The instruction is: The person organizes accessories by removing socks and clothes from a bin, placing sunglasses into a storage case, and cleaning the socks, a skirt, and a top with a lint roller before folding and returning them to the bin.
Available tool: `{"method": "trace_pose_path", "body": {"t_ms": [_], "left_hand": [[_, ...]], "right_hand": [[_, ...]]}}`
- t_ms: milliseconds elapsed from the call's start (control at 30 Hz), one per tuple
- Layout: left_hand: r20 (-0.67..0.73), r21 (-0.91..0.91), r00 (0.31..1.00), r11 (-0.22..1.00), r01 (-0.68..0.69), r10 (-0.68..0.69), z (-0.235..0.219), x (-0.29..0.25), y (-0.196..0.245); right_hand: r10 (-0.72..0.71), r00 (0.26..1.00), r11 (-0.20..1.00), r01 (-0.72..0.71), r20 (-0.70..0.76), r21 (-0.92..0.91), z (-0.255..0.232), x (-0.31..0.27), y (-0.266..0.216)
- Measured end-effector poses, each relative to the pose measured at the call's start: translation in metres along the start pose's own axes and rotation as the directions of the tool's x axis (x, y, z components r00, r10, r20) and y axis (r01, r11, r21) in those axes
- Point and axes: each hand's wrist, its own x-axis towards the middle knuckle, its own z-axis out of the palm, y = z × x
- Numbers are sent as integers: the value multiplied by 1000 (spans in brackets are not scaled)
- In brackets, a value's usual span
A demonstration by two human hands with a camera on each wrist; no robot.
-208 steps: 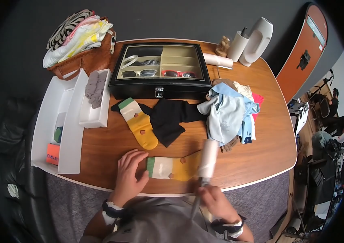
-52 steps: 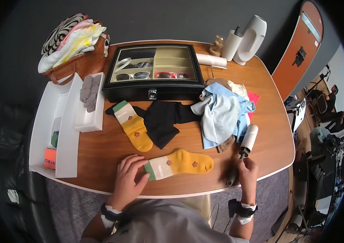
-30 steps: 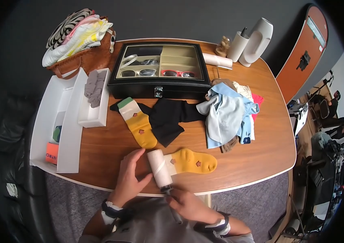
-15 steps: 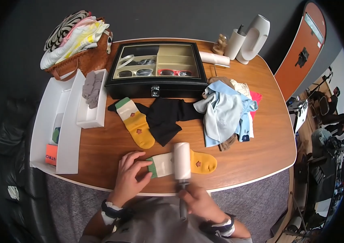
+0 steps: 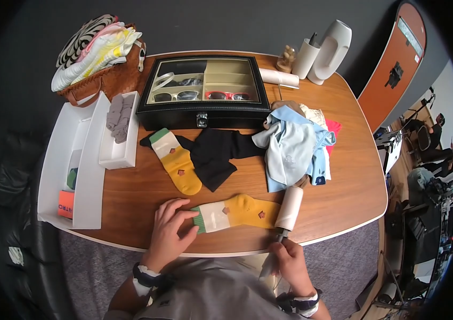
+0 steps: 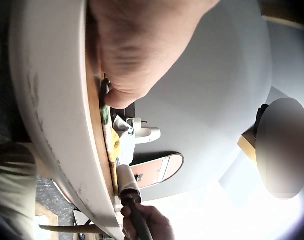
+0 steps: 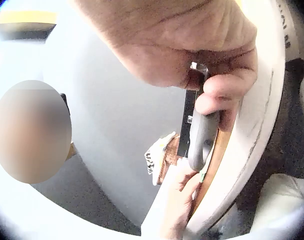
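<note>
A yellow, white and green sock point(image 5: 240, 209) lies flat near the table's front edge, its toe to the right. My left hand point(image 5: 173, 232) rests by its green cuff, fingers extended and fingertips at the ribbing. In my right hand point(image 5: 292, 265) I grip a lint roller point(image 5: 289, 210) by its grey handle point(image 7: 204, 135). The white roll covers the toe end of the sock in the head view. From the left wrist view, the roll point(image 6: 126, 179) appears low over the tabletop. A matching sock point(image 5: 179, 168) lies behind, partly over black fabric point(image 5: 216, 157).
A black glasses case point(image 5: 210, 114) with a clear lid stands behind the socks. White boxes point(image 5: 89, 208) are on the left, one with grey rolled socks point(image 5: 120, 118). Crumpled light-blue clothes point(image 5: 290, 154) lie right of centre. A spare white roll point(image 5: 278, 78) sits at the back.
Over the last second, the lint roller has travelled right along the sock, from its cuff across the middle to the toe. My left hand stays by the cuff.
</note>
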Motion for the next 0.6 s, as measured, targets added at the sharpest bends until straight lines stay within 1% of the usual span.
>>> {"method": "trace_pose_path", "body": {"t_ms": [67,167,200,233,300,333,433,467,533,600], "left_hand": [[0,-1,1000,1000,2,-2,0,0,0],[3,-2,1000,1000,1,-1,0,-1,-1],[6,1,1000,1000,-4,4,0,-1,-1],[9,4,1000,1000,-8,8,-1,-1,-2],[19,-8,1000,1000,-7,7,-2,-1,-4],[23,-13,1000,1000,-8,8,-3,-1,-5],[-24,-113,1000,994,1,-4,-1,-6,-7],[-11,-133,1000,991,4,-5,-3,-6,-7],[15,-173,1000,985,12,-10,-6,-7,-7],[30,-112,1000,994,8,-5,-7,-6,-7]], "right_hand": [[-19,997,1000,18,-69,-14,-3,-2,-2],[-193,972,980,185,-131,-68,1,-2,3],[-227,967,974,221,-119,-54,5,2,16],[-270,960,961,264,-76,-86,10,2,18],[-286,954,930,298,87,-215,21,-4,9],[-319,930,889,360,183,-283,27,-5,1],[-481,804,780,575,351,-246,51,-3,-18],[-472,788,754,593,396,-281,55,2,-12],[-440,766,747,602,468,-284,64,8,-8],[-404,754,727,608,518,-319,68,12,-9]]}}
